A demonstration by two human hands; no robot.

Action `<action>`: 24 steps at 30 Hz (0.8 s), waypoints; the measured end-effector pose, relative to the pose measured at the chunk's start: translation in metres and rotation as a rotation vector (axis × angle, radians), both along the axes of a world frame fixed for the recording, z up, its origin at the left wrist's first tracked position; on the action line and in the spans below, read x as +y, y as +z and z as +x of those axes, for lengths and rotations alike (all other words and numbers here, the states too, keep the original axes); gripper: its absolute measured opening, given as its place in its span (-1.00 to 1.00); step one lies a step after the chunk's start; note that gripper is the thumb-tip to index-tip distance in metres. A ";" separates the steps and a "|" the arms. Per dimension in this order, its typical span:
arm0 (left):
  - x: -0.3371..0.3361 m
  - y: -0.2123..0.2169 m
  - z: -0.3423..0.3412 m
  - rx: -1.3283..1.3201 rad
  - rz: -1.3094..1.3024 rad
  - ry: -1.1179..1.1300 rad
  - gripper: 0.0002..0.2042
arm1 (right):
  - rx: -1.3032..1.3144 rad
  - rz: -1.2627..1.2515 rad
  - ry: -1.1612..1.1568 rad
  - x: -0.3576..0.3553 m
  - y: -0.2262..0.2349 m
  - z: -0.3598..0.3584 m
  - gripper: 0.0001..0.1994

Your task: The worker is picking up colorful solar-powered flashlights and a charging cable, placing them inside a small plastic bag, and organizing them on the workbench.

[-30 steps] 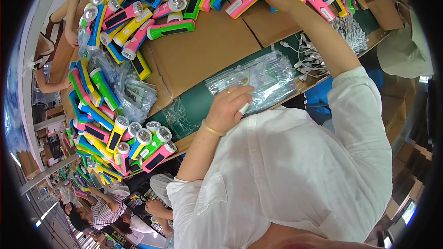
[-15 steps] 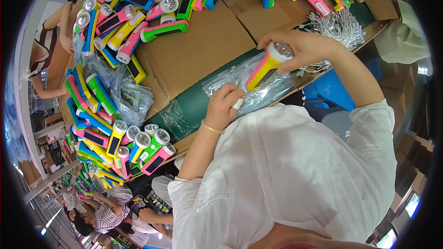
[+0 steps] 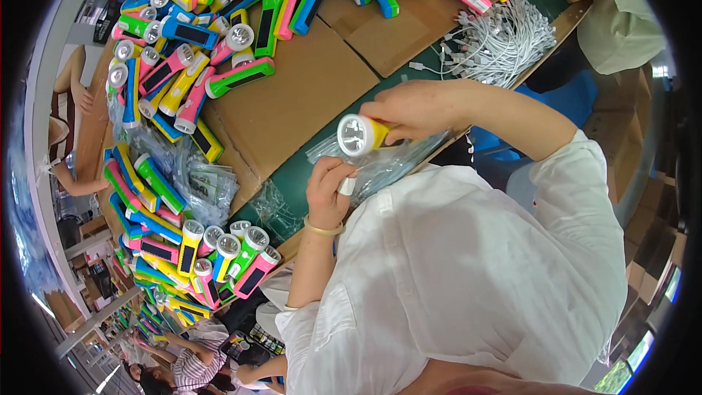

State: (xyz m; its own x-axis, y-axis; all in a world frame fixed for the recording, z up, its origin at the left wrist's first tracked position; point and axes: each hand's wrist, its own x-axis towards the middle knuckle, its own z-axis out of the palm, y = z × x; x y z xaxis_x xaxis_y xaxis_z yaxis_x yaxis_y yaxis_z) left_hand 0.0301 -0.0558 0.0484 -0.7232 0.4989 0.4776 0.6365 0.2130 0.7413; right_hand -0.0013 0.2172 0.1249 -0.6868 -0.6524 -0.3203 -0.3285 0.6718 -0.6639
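My right hand [image 3: 417, 111] is closed round a flashlight [image 3: 355, 136] with a yellow body and white head. Its round lens points left, and my fingers hide most of the body. Just below the lens, my left hand [image 3: 328, 194] has its fingers curled at the edge of the clear plastic bags [image 3: 391, 170], pinching one. A white wrap [image 3: 346, 186] sits on one of its fingers. The bags lie flat in a stack at the table's near edge, under the flashlight and against my white shirt.
Heaps of colourful flashlights [image 3: 265, 25] cover the far side and left of the table. Flattened cardboard [image 3: 292, 95] lies on the green top [image 3: 292, 183]. White cables [image 3: 504, 40] are bundled at the far right. Packets [image 3: 208, 186] lie at left; other people work beyond.
The flashlight has moved left toward my left hand and turned, so its lens now faces left instead of up and right. My view has shifted a little.
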 end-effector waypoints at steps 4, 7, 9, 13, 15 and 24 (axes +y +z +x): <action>0.009 0.010 -0.007 0.047 0.049 -0.150 -0.83 | 0.083 0.292 0.147 -0.020 0.020 0.015 -0.69; 0.027 0.017 -0.016 0.063 0.037 -0.257 -0.81 | 0.248 0.257 0.197 -0.031 -0.017 0.027 -0.75; 0.025 0.007 -0.017 0.014 -0.006 -0.192 -0.81 | 0.261 0.242 0.164 -0.027 -0.031 0.027 -0.77; 0.011 -0.001 -0.015 0.023 -0.094 -0.079 -0.84 | 0.413 0.039 -0.245 0.043 -0.020 0.014 -0.79; 0.008 -0.002 -0.011 0.064 -0.154 -0.088 -0.84 | 0.525 0.465 -0.375 0.097 -0.038 0.016 -0.83; 0.007 -0.011 -0.004 -0.038 -0.137 0.011 -0.90 | 0.516 0.076 -0.731 0.158 -0.018 0.038 -0.88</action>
State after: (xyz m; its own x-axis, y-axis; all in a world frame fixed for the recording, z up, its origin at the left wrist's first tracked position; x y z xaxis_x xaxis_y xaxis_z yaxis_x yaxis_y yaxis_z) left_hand 0.0257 -0.0486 0.0378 -0.7455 0.5492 0.3777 0.6054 0.3210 0.7283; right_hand 0.0372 0.3757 0.1064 -0.9928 0.0143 0.1188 -0.0469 0.8666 -0.4968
